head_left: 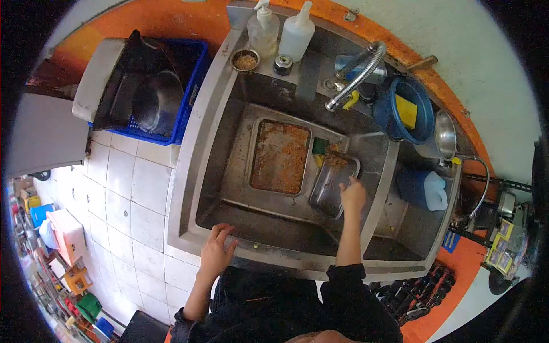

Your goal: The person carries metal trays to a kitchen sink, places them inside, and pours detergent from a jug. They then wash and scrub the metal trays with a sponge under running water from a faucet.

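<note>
My right hand (353, 194) is closed on the right rim of a small rectangular food pan (327, 186), which sits tilted in the sink basin (229, 194). Brown food scraps (337, 162) cling to the pan's far end. Just beyond it lie a green scouring pad (320, 146) and a bit of yellow sponge, partly hidden. Left of the pan is a larger rectangular metal tray (253, 154), its bottom coated with orange-brown residue. My left hand (218, 248) is empty at the sink's front edge, fingers apart and slightly bent.
Two pump bottles (296, 37) and a small bowl of crumbs (245, 60) stand on the back ledge. A flexible faucet (366, 71) hangs over the basin. At right are a blue tub (413, 117) and a jug (426, 190); at left, a blue crate (191, 86) holds pots.
</note>
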A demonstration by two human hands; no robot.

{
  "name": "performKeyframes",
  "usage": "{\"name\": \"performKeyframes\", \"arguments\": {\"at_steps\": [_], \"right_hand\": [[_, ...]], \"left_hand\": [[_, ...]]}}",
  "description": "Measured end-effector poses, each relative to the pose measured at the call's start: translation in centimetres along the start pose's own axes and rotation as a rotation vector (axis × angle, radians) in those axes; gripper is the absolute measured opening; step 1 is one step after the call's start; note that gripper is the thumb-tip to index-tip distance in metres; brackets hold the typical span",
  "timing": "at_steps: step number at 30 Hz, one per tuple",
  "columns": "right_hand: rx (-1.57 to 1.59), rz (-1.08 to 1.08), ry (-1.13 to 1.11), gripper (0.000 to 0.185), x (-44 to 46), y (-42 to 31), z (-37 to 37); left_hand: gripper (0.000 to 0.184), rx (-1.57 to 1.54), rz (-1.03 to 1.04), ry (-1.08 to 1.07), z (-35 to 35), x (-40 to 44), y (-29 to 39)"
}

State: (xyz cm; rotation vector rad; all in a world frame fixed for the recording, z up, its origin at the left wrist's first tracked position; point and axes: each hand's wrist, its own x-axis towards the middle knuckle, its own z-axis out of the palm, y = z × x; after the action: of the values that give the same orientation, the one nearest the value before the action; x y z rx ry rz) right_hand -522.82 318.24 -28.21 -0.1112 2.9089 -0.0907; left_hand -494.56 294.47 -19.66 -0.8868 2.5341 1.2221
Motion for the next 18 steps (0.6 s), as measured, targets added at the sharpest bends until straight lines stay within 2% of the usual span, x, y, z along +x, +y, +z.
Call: {"name": "performKeyframes", "arguments": {"at_steps": [1,2,3,4,5,6,8,10,11,12,13,14,15,16,17,18], "right_hand": [[0.054,-0.086,0.012,0.02,0.1,-0.4,1.8],[0.297,-0.124,-0.056,0.014,0.5,-0.8,4.6],[0.321,-0.243,-0.127,0.014,0.2,-2.1,5.9],[0.617,-0.227,-0.268,0.013,1.5,0.2,15.5],[0.328,-0.309,-0.438,0.021,1.5,-2.0,15.7],[0.525,-0.052,-0.629,0.029,0.6,-4.5,15.0],[0.465,-0.033,-0.711,0.03,0.8,-7.3,15.5],[0.089,-0.121,-0.575,0.036,1.8,-7.9,20.3],[0.008,-0.126,-0.591,0.039,2.4,-7.6,22.1],[-0.073,-0.133,-0.608,0.044,3.2,-6.7,25.4],[-0.142,0.141,-0.482,0.033,3.7,-6.5,28.6],[-0.208,0.41,-0.35,0.034,4.4,-5.8,32.6],[-0.745,0.035,-0.194,0.032,3.9,-5.0,33.1],[-1.327,-0.211,0.145,0.031,3.4,-4.2,33.6],[-0.701,0.081,-0.062,0.023,3.8,-4.7,31.0],[-0.06,0.348,-0.251,0.03,4.0,-5.1,29.0]], "left_hand": [[0.029,-0.008,-0.009,0.008,0.1,0.0,-0.1],[0.029,-0.007,-0.01,0.004,0.1,0.0,-0.2],[0.029,-0.005,-0.008,0.016,0.1,-0.1,-0.2],[0.028,-0.003,-0.006,0.032,0.1,-0.1,-0.3],[0.028,-0.003,-0.009,0.033,0.1,-0.2,-0.2],[0.028,-0.038,-0.035,0.039,-0.2,-0.3,0.0],[0.028,-0.072,-0.068,0.053,-0.6,-0.3,0.0],[0.024,-0.07,-0.074,0.001,-1.0,0.4,-0.3],[0.024,-0.069,-0.075,0.003,-0.9,1.6,-0.5],[0.023,0.031,0.025,-0.029,-0.6,3.5,-0.7],[0.022,0.131,0.125,-0.059,-0.2,5.8,-0.9],[0.023,0.216,0.111,-0.175,0.6,8.5,-1.1],[0.025,0.302,0.096,-0.29,2.0,11.8,-1.9],[0.032,0.334,0.048,-0.441,4.8,15.8,-4.5],[0.034,0.373,0.016,-0.543,7.3,19.7,-6.4],[0.036,0.412,-0.015,-0.648,9.5,22.9,-8.1]]}}
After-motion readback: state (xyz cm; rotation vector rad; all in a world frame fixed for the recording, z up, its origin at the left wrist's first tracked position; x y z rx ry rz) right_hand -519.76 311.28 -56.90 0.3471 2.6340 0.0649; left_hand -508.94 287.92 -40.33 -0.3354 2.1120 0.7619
